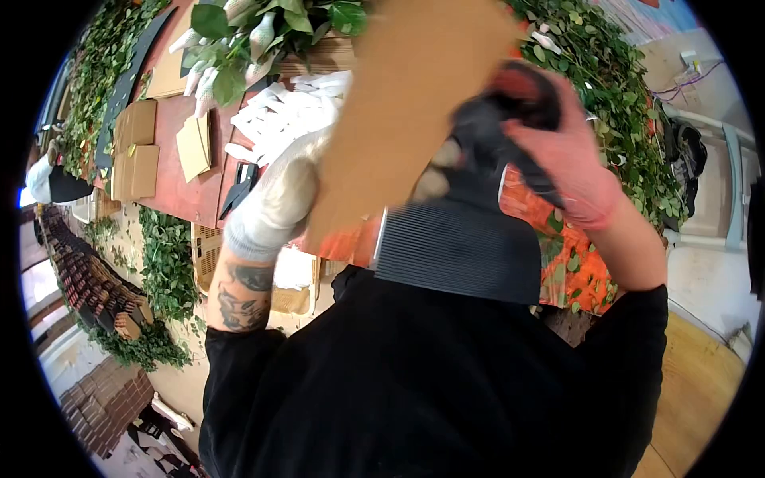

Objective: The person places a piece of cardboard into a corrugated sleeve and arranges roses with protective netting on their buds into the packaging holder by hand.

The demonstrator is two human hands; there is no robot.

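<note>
My left hand (280, 191), in a whitish work glove, is closed on a brown cardboard piece (414, 88) raised before me. Its thumb lies along the near left edge, and glove fingertips show past the right edge. Below the cardboard is a black ribbed sheet (458, 251) with fine parallel lines; whether the left hand grips this too is unclear. My right hand (570, 155) wears a pink glove and wraps round a black handheld tool (486, 131) with a red part. Motion blurs the tool, so I cannot make out its exact kind. It is close to the cardboard's right edge.
White gloves (291, 111) lie piled on the red table (171, 179). Leafy stems (279, 32) with white-gloved tips stand behind. Folded cardboard pieces (135, 151) and a black device (239, 191) lie left. Dense greenery (621, 88) covers the right side, near a white chair (701, 279).
</note>
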